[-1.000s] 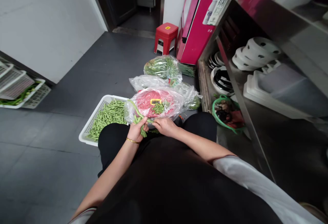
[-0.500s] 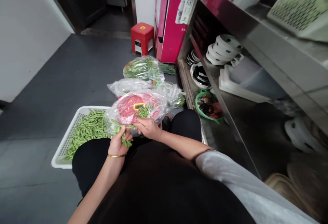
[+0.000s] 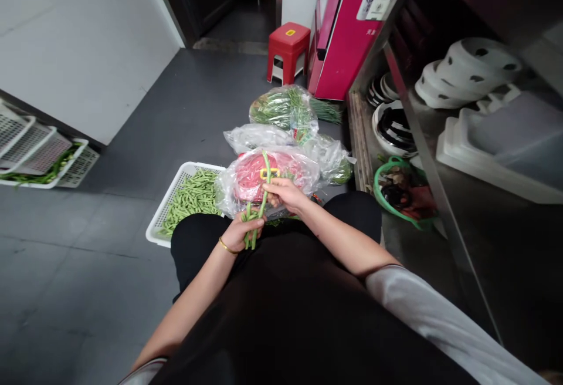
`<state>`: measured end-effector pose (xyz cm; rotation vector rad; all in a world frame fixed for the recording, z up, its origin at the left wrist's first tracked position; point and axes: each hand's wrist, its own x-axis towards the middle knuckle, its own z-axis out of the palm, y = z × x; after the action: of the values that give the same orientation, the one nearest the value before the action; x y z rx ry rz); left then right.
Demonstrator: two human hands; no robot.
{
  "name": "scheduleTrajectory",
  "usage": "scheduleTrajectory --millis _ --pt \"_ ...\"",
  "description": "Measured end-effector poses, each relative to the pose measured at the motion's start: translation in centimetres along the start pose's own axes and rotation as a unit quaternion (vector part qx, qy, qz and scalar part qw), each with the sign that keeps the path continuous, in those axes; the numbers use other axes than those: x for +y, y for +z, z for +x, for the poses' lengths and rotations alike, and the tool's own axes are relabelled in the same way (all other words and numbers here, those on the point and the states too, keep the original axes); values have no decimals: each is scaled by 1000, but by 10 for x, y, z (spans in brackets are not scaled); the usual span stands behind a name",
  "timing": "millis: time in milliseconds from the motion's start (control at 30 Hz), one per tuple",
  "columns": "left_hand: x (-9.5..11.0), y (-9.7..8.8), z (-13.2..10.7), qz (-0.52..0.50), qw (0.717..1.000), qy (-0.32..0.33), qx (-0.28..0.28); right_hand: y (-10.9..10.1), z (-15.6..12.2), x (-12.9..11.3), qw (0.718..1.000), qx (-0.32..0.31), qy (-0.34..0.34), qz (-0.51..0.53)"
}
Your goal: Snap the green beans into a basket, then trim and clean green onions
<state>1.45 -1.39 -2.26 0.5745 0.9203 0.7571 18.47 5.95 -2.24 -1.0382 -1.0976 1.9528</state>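
Note:
A small bunch of green beans [image 3: 250, 226] is held in my left hand [image 3: 240, 229], its fingers closed round them. My right hand [image 3: 284, 193] pinches one long green bean [image 3: 265, 165], which stands up past the fingers and runs down to the left hand. Right behind the hands lies a red basin or bag [image 3: 248, 179] with a yellow tag, wrapped in clear plastic. By my left knee, a white perforated basket [image 3: 153, 226] holds many short green bean pieces [image 3: 193, 197].
Plastic bags of green vegetables [image 3: 277, 106] lie on the floor ahead. A red stool [image 3: 288, 44] stands near the pink fridge [image 3: 341, 39]. Steel shelving [image 3: 440, 220] with dishes and a green colander [image 3: 380, 194] runs along my right. White baskets [image 3: 74, 168] sit far left.
The view has swung left, bringing the white baskets at far left into sight. My right hand has lifted, and a long bean now stands upright in it. The left hand still grips its bunch.

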Motion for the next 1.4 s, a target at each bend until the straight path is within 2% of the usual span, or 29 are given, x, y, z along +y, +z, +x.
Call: scheduleTrajectory --millis 100,167,267,367,433,500,567,633,700,767,833,900,967,1033,1067,1100,1167,1267,1333,1400 --pt "-1 -3 3 -18 1000 8 1 6 -2 6 999 17 -10 43" --pt "0 -4 4 -39 999 7 -1 5 -1 8 999 35 -6 40" --pt "2 -4 2 -76 997 -2 -34 3 4 7 995 88 -10 45" --pt "2 -4 1 -81 996 17 -41 5 1 2 993 112 -18 24" --pt "0 -7 3 -76 997 32 -2 12 -10 -3 990 121 -56 -36" --pt "-3 -11 9 -86 992 32 83 23 -28 -6 976 111 -124 -144" --pt "-6 -16 15 -102 979 24 173 33 -42 -6 952 64 -173 -244" --pt "-7 -19 19 -118 969 13 217 38 -46 1 956 7 -147 -253" --pt "-6 -17 19 -114 974 0 194 37 -39 12 982 -8 -69 -178" --pt "-5 -11 16 -85 987 -14 138 30 -27 24 991 9 -22 -131" --pt "-5 -5 12 -44 995 -19 87 21 -17 32 979 43 -50 -193" --pt "-6 -2 8 -10 998 -21 62 11 -14 32 945 56 -109 -302" --pt "-5 -4 3 38 998 -27 39 -2 -18 27 926 -9 -116 -360" --pt "0 -9 0 86 996 -25 24 -14 -24 20 940 -119 -44 -318" --pt "3 -11 -1 93 995 -13 28 -18 -28 17 949 -154 -1 -273" --pt "7 -12 -2 82 996 7 41 -20 -31 15 958 -166 33 -231" --pt "13 -12 0 36 994 56 83 -14 -35 16 969 -143 58 -192" --pt "18 -2 4 15 987 107 121 12 -36 25 953 -95 -5 -289" --pt "18 5 6 34 983 115 136 27 -36 27 915 -86 -82 -386" --pt "18 6 5 52 984 105 133 31 -36 21 876 -98 -139 -452"
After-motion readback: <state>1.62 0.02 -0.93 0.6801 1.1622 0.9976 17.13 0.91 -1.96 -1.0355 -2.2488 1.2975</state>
